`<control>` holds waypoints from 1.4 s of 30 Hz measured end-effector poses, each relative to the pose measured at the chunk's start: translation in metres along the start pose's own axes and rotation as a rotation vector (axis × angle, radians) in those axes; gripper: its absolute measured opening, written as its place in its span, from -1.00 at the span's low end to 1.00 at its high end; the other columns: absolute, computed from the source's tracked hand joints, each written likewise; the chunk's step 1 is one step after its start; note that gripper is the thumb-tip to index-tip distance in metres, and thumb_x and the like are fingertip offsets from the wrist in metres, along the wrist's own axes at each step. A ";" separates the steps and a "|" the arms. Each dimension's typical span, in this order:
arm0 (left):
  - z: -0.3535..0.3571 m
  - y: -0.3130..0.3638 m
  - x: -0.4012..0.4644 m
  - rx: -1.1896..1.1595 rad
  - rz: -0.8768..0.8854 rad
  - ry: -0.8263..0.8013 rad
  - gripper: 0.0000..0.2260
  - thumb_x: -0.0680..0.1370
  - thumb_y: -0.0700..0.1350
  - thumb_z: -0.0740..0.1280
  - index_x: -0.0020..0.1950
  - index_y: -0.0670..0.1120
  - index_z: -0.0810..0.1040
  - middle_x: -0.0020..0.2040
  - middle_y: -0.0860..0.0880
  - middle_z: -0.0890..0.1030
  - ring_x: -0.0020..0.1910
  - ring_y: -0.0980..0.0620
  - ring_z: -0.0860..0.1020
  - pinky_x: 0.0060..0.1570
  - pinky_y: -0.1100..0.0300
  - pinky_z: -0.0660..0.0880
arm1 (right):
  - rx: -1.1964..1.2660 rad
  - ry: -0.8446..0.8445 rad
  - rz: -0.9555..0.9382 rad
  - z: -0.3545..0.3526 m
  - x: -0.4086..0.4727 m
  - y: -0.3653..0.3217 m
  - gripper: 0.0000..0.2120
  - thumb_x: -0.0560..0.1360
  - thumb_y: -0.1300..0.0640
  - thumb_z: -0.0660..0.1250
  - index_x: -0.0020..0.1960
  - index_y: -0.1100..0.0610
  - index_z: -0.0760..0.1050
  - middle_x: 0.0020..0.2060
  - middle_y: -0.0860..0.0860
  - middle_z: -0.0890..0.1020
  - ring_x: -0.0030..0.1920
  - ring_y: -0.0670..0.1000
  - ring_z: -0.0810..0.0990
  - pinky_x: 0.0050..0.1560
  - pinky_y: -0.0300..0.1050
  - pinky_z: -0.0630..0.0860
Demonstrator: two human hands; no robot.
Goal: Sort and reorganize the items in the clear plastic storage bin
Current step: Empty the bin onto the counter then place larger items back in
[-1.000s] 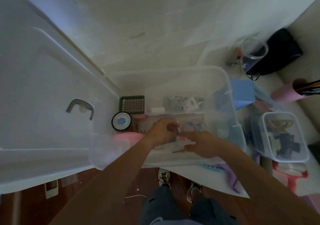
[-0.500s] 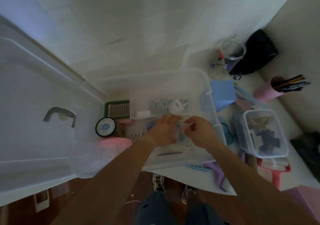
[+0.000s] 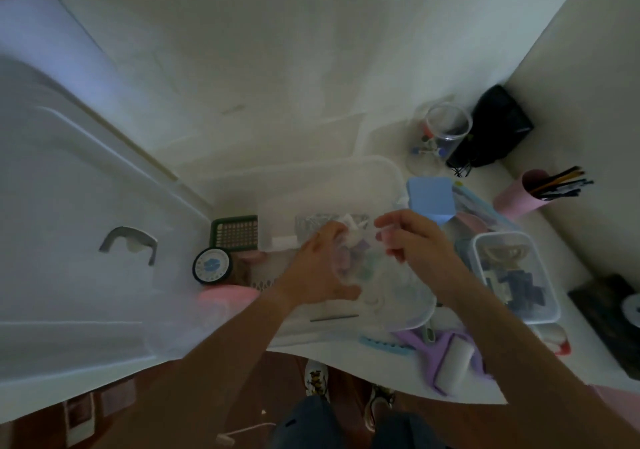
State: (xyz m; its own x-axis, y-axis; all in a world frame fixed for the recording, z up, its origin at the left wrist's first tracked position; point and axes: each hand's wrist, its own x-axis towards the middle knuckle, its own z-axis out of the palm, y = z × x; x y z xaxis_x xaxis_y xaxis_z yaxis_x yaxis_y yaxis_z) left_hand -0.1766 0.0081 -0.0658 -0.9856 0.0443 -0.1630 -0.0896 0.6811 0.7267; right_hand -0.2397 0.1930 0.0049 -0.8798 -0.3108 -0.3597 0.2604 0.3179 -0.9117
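The clear plastic storage bin [image 3: 384, 171] stands open on the white table, its big lid [image 3: 69, 241] leaning at the left. Both hands are over the bin's middle, lifting a clear plastic bag [image 3: 367, 268] with small pastel items inside. My left hand [image 3: 322, 268] grips the bag's left side. My right hand [image 3: 412, 241] pinches its top right edge. Inside the bin I see a green grid piece [image 3: 235, 232], a round black dial [image 3: 212, 266], a pink item [image 3: 225, 298] and a bag of cables [image 3: 311, 223], partly hidden by my hands.
Right of the bin lie a blue notepad [image 3: 431, 199], a small clear box of hair clips [image 3: 512, 275], a pink cup of pencils [image 3: 519, 196], a clear jar [image 3: 443, 133] and a black pouch [image 3: 495, 130]. A purple lint roller [image 3: 446, 355] and a blue comb [image 3: 384, 346] sit at the table's front edge.
My hands rose from the bin's floor, bringing the clear bag up with them. My right hand moved up and to the right, spreading the bag. The camera shifted as well.
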 end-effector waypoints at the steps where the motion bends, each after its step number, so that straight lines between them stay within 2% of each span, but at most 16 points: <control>1: -0.013 0.009 -0.007 -0.057 0.045 0.086 -0.14 0.16 0.08 0.66 0.35 0.00 0.32 0.24 0.07 0.44 0.17 0.06 0.49 0.11 0.26 0.44 | 0.009 -0.022 -0.012 -0.003 -0.001 -0.012 -0.84 0.36 0.21 0.33 -0.12 0.01 0.59 -0.30 0.00 0.58 -0.33 -0.09 0.49 -0.25 -0.16 0.38; 2: -0.024 0.017 -0.013 -0.102 0.102 0.162 -0.12 0.16 0.05 0.67 0.38 -0.04 0.33 0.25 0.03 0.43 0.20 0.05 0.49 0.16 0.26 0.45 | -0.044 -0.045 -0.037 -0.004 -0.004 -0.026 -0.84 0.35 0.15 0.38 -0.08 0.00 0.55 -0.31 -0.04 0.52 -0.34 -0.11 0.45 -0.26 -0.18 0.35; 4: -0.041 0.033 -0.024 -0.174 0.179 0.245 -0.12 0.18 0.01 0.67 0.40 -0.06 0.32 0.28 -0.02 0.41 0.23 0.03 0.49 0.19 0.18 0.50 | -0.377 -0.072 -0.135 0.000 -0.009 -0.051 -0.59 0.35 -0.11 0.52 0.10 -0.06 0.44 -0.19 -0.12 0.43 -0.26 -0.15 0.43 -0.21 -0.19 0.36; 7: -0.057 0.049 -0.032 -0.223 0.240 0.327 -0.14 0.22 -0.02 0.64 0.44 -0.07 0.33 0.28 -0.06 0.39 0.23 -0.02 0.50 0.12 0.03 0.56 | -0.818 -0.106 -0.260 0.015 -0.020 -0.083 -0.09 0.11 -0.55 0.42 0.30 -0.13 0.26 0.08 -0.11 0.33 0.04 -0.07 0.44 0.06 -0.07 0.49; 9: -0.063 0.054 -0.036 -0.268 0.258 0.381 -0.13 0.22 -0.07 0.63 0.46 -0.09 0.33 0.28 -0.08 0.38 0.21 -0.04 0.51 0.07 -0.04 0.58 | -0.929 -0.107 -0.355 0.023 -0.022 -0.093 0.02 0.01 -0.64 0.32 0.30 -0.11 0.25 0.09 -0.08 0.27 0.10 0.00 0.39 0.13 -0.02 0.48; 13: -0.068 0.064 -0.043 -0.322 0.235 0.424 -0.06 0.25 0.02 0.67 0.51 -0.09 0.26 0.35 -0.04 0.42 0.29 -0.04 0.51 0.14 0.00 0.57 | -0.832 -0.027 -0.497 0.026 -0.018 -0.099 -0.11 0.06 -0.55 0.37 0.22 -0.07 0.34 0.03 -0.06 0.29 0.02 0.02 0.42 0.02 -0.07 0.48; 17: -0.075 0.073 -0.048 -0.220 0.100 0.451 -0.09 0.18 0.24 0.64 0.43 0.01 0.37 0.26 0.13 0.54 0.20 0.17 0.55 0.15 0.13 0.55 | -0.772 -0.028 -0.723 0.028 -0.018 -0.102 -0.23 0.16 -0.44 0.48 0.18 -0.01 0.44 -0.03 -0.06 0.33 -0.08 -0.03 0.43 -0.07 -0.12 0.46; 21: -0.106 0.066 -0.046 -0.383 0.075 0.295 -0.14 0.15 0.07 0.72 0.38 0.06 0.45 0.21 0.12 0.63 0.17 0.14 0.61 0.12 0.07 0.60 | -0.722 -0.218 -0.806 0.021 -0.011 -0.124 -0.25 0.20 -0.47 0.46 0.28 -0.13 0.45 -0.01 -0.08 0.36 -0.03 -0.05 0.47 -0.01 -0.03 0.54; 25: -0.129 0.063 -0.042 -0.492 0.126 0.286 -0.16 0.19 -0.17 0.70 0.39 -0.03 0.40 0.26 0.05 0.58 0.24 0.05 0.58 0.12 0.21 0.55 | -0.845 -0.386 -0.685 0.016 -0.003 -0.156 -0.14 0.21 -0.49 0.41 0.44 -0.30 0.24 0.05 -0.04 0.24 0.10 -0.02 0.35 0.16 -0.09 0.48; 28: -0.133 0.060 -0.042 -0.439 0.154 0.328 -0.16 0.21 -0.14 0.70 0.39 -0.04 0.36 0.24 0.13 0.56 0.22 0.08 0.58 0.07 0.23 0.55 | -0.990 -0.196 -0.559 0.030 -0.010 -0.167 0.02 0.11 -0.65 0.25 0.43 -0.14 0.25 0.08 -0.06 0.21 0.17 -0.01 0.35 0.23 -0.03 0.44; 30: -0.130 0.056 -0.043 -0.398 0.163 0.320 -0.15 0.22 -0.13 0.70 0.41 -0.02 0.34 0.24 0.16 0.56 0.23 0.07 0.57 0.07 0.15 0.58 | -1.038 -0.142 -0.565 0.041 -0.014 -0.167 -0.02 0.11 -0.65 0.25 0.33 -0.06 0.36 0.06 -0.03 0.25 0.11 0.02 0.41 0.17 -0.06 0.45; 33: -0.123 0.048 -0.044 -0.389 0.167 0.310 -0.09 0.19 -0.07 0.69 0.43 0.00 0.30 0.30 0.16 0.53 0.28 0.03 0.55 0.14 0.01 0.58 | -1.080 -0.311 -0.745 0.043 -0.013 -0.162 -0.15 0.12 -0.52 0.35 0.29 -0.12 0.36 -0.01 -0.03 0.24 0.02 0.01 0.34 0.05 -0.11 0.49; 35: -0.120 0.042 -0.047 -0.394 0.168 0.324 -0.10 0.19 -0.02 0.68 0.43 0.00 0.30 0.30 0.17 0.53 0.29 0.02 0.55 0.17 0.01 0.56 | -1.069 -0.434 -0.747 0.038 -0.011 -0.159 -0.01 0.07 -0.50 0.34 0.43 -0.19 0.23 0.02 -0.03 0.20 0.06 0.00 0.29 0.06 -0.13 0.48; 37: -0.117 0.038 -0.050 -0.381 0.142 0.326 -0.12 0.23 -0.03 0.68 0.44 -0.03 0.30 0.29 0.08 0.53 0.25 -0.03 0.57 0.12 -0.11 0.58 | -1.044 -0.375 -0.657 0.038 -0.014 -0.158 0.16 0.02 -0.58 0.37 0.50 -0.17 0.10 0.05 -0.05 0.17 0.11 -0.02 0.30 0.17 -0.07 0.49; 38: -0.116 0.038 -0.051 -0.375 0.122 0.318 -0.10 0.23 -0.05 0.69 0.45 -0.04 0.29 0.28 0.05 0.53 0.23 -0.03 0.58 0.08 -0.15 0.59 | -1.064 -0.305 -0.614 0.041 -0.015 -0.156 0.17 0.02 -0.61 0.37 0.49 -0.12 0.14 0.06 -0.06 0.17 0.12 -0.01 0.34 0.19 -0.05 0.48; 42: -0.114 0.034 -0.052 -0.361 0.094 0.295 -0.07 0.19 -0.08 0.70 0.45 0.01 0.27 0.28 0.10 0.53 0.24 0.04 0.58 0.10 -0.10 0.59 | -1.170 -0.243 -0.702 0.047 -0.019 -0.152 -0.09 0.12 -0.54 0.40 0.30 -0.04 0.36 0.02 -0.06 0.24 0.01 -0.01 0.45 0.04 -0.15 0.48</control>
State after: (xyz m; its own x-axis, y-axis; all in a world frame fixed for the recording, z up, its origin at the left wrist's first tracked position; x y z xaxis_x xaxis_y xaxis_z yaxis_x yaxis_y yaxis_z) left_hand -0.1447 -0.0538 0.0435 -0.9858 -0.1510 0.0732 0.0097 0.3842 0.9232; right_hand -0.2438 0.1084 0.1414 -0.5645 -0.8247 -0.0350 -0.7910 0.5526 -0.2626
